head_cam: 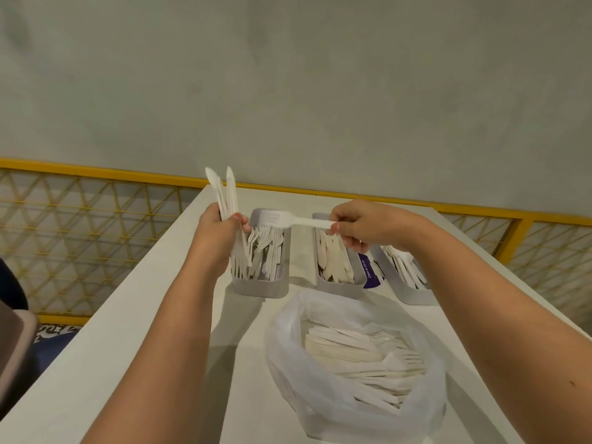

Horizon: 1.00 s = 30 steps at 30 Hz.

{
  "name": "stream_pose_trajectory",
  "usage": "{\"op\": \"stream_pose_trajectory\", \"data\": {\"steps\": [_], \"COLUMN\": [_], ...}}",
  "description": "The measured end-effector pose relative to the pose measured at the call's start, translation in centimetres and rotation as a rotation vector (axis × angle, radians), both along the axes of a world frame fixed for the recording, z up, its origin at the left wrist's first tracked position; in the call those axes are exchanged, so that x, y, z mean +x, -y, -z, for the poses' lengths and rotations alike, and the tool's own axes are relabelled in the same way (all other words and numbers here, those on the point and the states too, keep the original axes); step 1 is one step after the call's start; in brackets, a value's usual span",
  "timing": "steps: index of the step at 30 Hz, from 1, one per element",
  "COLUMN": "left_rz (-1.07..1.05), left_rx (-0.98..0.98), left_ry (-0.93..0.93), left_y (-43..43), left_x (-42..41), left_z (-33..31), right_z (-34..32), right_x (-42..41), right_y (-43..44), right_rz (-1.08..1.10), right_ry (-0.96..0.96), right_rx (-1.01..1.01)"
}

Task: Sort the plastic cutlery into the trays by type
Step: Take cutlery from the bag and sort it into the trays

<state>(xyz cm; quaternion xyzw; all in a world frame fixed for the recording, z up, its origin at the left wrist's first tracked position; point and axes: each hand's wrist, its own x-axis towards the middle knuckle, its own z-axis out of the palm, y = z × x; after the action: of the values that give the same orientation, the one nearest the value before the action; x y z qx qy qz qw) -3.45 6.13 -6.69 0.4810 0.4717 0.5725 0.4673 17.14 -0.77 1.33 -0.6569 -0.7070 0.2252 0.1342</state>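
- The left hand (pixel 217 235) has its fingers curled around a bundle of white cutlery (pixel 229 193). Knife tips point up and fork tines point down.
- The right hand (pixel 365 224) pinches the handle of one fork (pixel 285 220). It holds the fork level above the far end of the left tray (pixel 261 289), which contains forks.
- The middle tray (pixel 339 289) and the right tray (pixel 413 298) stand beside it on the white tabletop (pixel 153 331).
- A clear plastic bag (pixel 288 357) with more cutlery lies in front of the trays.
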Motion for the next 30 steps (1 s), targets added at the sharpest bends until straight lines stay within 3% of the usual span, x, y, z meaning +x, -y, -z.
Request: {"op": "stream_pose_trajectory", "data": {"steps": [3, 7, 15, 20, 25, 30], "left_rz": [0.017, 0.183, 0.290, 0.289, 0.298, 0.298], "left_rx": [-0.073, -0.147, -0.181, -0.178, -0.177, -0.182], "left_ry": [0.093, 0.179, 0.277, 0.257, 0.267, 0.220], "left_y": [-0.4, 0.0, -0.3, -0.2, 0.1, 0.3], "left_x": [-1.1, -1.0, -1.5, -1.4, -1.2, -0.9], "left_z": [0.2, 0.1, 0.2, 0.2, 0.0, 0.1], "right_z": [1.5, 3.8, 6.8, 7.6, 6.6, 4.9], "right_x": [-0.2, -2.8, -7.4, -8.7, -8.7, -7.9], "right_y": [-1.4, -3.8, -7.5, -8.6, -8.3, -7.5], "right_rz": [0.133, 0.186, 0.253, 0.249, 0.222, 0.157], "right_ry": [-0.126, -0.146, -0.089, -0.151, -0.063, -0.332], "right_rx": [0.024, -0.011, -0.003, -0.019, 0.010, 0.211]}}
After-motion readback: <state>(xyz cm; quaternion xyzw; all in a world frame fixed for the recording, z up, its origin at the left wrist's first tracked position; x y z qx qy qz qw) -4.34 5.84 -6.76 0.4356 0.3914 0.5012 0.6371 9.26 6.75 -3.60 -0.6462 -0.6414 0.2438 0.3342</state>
